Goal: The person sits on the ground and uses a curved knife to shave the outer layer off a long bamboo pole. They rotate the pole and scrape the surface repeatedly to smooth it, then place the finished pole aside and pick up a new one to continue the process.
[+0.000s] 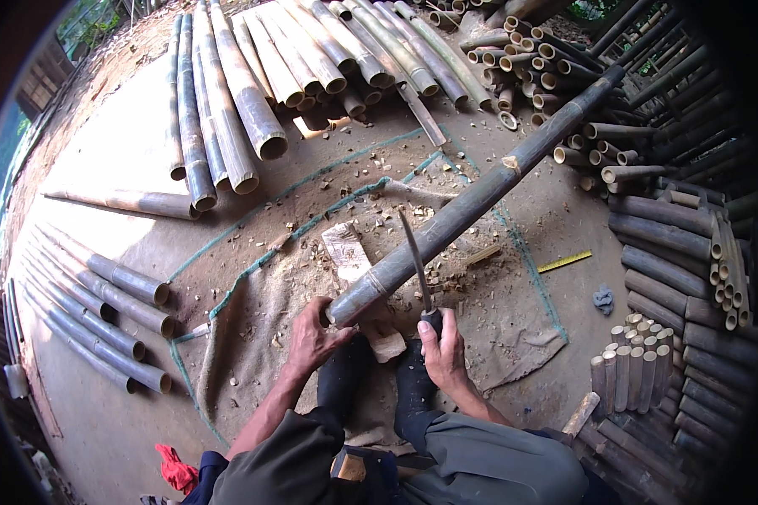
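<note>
A long dark bamboo pole (446,223) slants from between my knees up to the far right. My left hand (313,337) is closed round its near cut end. In my right hand (444,349) is a long, narrow blade (414,257) with a dark handle, pointing up and away. The blade crosses in front of the pole in the picture; I cannot tell whether they touch. Whether it is a knife or a saw does not show. Under the pole's near end, a wood block (387,343) lies between my feet, and a pale, scarred block (345,251) lies just beyond.
Chip-strewn sacking (514,358) with a green edge covers the ground. Bamboo poles (253,109) lie at the far left, more poles (126,303) nearer left. Cut bamboo lengths (665,269) are stacked at right, beside upright short pieces (632,374). A yellow ruler (564,261) lies at right.
</note>
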The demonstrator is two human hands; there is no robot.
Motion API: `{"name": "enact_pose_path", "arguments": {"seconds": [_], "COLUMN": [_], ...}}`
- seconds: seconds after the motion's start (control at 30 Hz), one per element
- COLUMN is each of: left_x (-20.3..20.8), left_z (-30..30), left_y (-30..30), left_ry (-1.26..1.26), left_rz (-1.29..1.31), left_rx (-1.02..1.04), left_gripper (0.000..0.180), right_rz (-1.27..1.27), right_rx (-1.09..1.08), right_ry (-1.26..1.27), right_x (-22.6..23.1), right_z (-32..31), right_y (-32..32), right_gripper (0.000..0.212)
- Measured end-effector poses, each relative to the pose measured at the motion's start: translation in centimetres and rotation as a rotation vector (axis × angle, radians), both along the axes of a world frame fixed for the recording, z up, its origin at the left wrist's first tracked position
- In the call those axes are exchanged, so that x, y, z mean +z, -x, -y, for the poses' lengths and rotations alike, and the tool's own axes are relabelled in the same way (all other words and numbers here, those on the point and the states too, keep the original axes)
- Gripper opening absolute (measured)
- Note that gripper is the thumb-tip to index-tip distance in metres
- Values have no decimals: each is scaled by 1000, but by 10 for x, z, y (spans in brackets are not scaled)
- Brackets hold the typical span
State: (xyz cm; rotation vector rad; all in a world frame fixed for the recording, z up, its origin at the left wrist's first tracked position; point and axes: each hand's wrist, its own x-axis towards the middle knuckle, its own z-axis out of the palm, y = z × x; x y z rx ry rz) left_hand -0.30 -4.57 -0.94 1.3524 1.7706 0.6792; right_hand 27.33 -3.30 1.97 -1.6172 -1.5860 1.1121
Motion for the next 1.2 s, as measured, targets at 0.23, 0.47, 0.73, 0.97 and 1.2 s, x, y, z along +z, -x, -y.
{"name": "enact_pose_path", "arguments": {"seconds": [0.23, 0.47, 0.73, 0.97, 1.2], "left_x": [-5, -14, 24, 23, 17], "left_z": [-5, -12, -9, -9, -11], "left_y": [-43, -50, -49, -49, -41], "left_ry": [-141, -119, 14, 26, 123], "left_rz": [31, 22, 82, 138, 310], "left_rx": [-5, -35, -13, -31, -64], "left_gripper": [66, 66, 73, 72, 61], "right_rz": [337, 285, 208, 213, 302], "right_rx": [288, -105, -63, 139, 168], "right_ry": [-71, -102, -142, -55, -211], "right_x": [4, -23, 6, 12, 6], "right_z": [10, -19, -31, -22, -16], "right_y": [17, -27, -36, -36, -36], "right_gripper": [46, 43, 42, 48, 46]}}
